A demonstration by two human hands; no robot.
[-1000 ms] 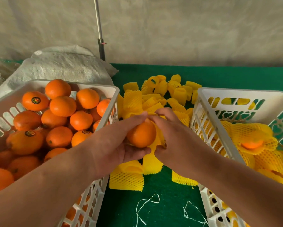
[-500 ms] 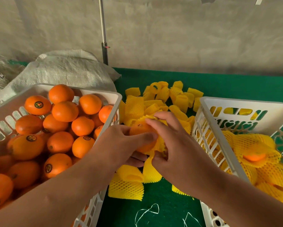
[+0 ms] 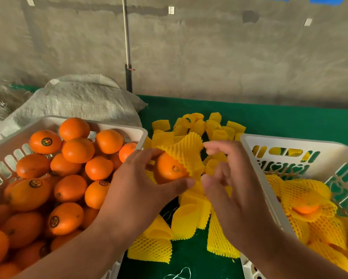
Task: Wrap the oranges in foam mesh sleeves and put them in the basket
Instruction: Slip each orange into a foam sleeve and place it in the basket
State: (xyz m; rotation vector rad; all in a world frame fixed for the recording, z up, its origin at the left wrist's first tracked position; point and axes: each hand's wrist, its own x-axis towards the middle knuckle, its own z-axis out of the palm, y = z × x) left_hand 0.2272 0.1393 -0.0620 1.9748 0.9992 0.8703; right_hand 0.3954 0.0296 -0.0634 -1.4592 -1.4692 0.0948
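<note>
Fingers (image 3: 149,158) of the left hand (image 3: 137,190) curl round an orange (image 3: 169,168) at frame centre, half covered by a yellow foam mesh sleeve (image 3: 186,150). Just right, the right hand (image 3: 233,190) is loosely spread, holding nothing. Loose sleeves (image 3: 191,216) litter the green desk (image 3: 289,121) between a left basket of oranges (image 3: 6,141) and a right basket (image 3: 269,140) holding wrapped oranges (image 3: 306,206).
</note>
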